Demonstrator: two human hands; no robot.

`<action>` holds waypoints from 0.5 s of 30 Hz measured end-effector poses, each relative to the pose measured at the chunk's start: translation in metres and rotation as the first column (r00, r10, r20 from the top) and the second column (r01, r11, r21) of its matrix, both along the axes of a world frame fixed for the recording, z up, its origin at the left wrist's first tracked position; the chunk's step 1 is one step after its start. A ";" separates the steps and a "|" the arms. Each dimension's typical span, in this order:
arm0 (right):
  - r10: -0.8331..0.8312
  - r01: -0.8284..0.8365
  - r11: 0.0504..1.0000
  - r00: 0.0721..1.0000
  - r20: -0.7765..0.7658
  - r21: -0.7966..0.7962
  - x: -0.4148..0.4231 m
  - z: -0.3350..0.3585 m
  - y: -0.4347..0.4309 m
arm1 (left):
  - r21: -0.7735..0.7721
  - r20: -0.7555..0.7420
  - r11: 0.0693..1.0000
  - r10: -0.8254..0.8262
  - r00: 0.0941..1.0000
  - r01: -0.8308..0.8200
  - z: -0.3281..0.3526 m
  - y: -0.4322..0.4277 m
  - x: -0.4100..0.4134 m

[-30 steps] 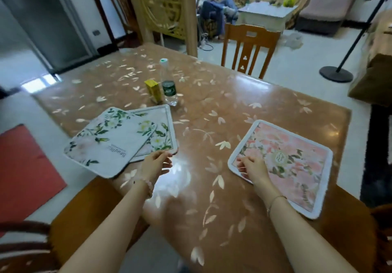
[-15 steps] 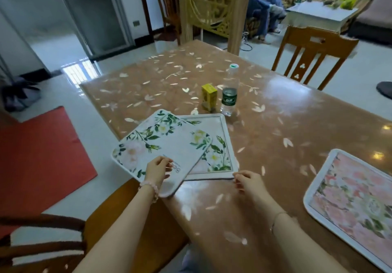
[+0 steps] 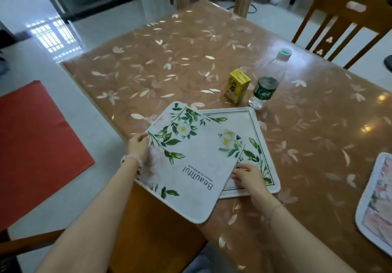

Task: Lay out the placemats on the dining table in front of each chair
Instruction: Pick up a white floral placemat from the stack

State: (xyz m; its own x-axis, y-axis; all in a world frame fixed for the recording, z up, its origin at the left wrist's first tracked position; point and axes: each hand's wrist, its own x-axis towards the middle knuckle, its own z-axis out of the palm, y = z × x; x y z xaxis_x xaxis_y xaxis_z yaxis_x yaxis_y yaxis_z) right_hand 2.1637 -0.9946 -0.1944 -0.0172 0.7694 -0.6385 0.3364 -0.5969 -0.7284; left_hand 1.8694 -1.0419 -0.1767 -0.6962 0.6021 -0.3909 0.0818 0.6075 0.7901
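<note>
A white placemat with green leaves and the word "Beautiful" (image 3: 191, 162) is lifted at a tilt over the near left corner of the dining table (image 3: 191, 65). My left hand (image 3: 139, 147) grips its left edge. My right hand (image 3: 247, 176) holds its right edge, fingers tucked under it. Beneath it a second green-bordered white placemat (image 3: 252, 145) lies flat on the table. A pink floral placemat (image 3: 377, 205) lies flat at the right edge of view.
A yellow carton (image 3: 236, 86) and a clear water bottle (image 3: 267, 82) stand just behind the mats. A wooden chair (image 3: 347, 22) stands at the far right side, another chair seat (image 3: 152, 230) is below me. A red mat (image 3: 36, 145) lies on the floor, left.
My right hand left the pink placemat and came over to the top green placemat. Both hands have taken its edges and lifted it. The view turned left.
</note>
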 end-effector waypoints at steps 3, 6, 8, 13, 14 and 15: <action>-0.044 0.044 0.999 0.999 -0.026 -0.015 -0.005 0.004 -0.002 | -0.052 -0.076 0.999 -0.007 0.997 0.003 -0.003 0.003 -0.009; -0.017 0.017 1.000 1.000 0.012 0.005 -0.009 0.002 -0.004 | -0.102 -0.097 0.994 0.019 0.995 -0.029 -0.004 0.003 -0.018; -0.024 0.024 0.999 1.000 0.007 0.022 -0.011 0.001 -0.007 | -0.128 -0.076 0.992 0.012 0.997 -0.022 -0.004 0.002 -0.022; -0.040 0.039 0.999 0.998 -0.049 -0.031 -0.024 0.008 -0.014 | -0.169 -0.040 0.986 -0.004 0.999 -0.003 -0.009 -0.001 -0.026; -0.028 0.027 0.999 0.999 -0.040 -0.024 -0.025 0.011 -0.016 | -0.177 -0.034 0.984 0.001 0.999 -0.007 -0.010 -0.004 -0.025; -0.019 0.019 1.000 0.999 -0.036 -0.011 -0.025 0.013 -0.016 | -0.183 -0.030 0.983 0.006 1.000 -0.011 -0.010 -0.008 -0.024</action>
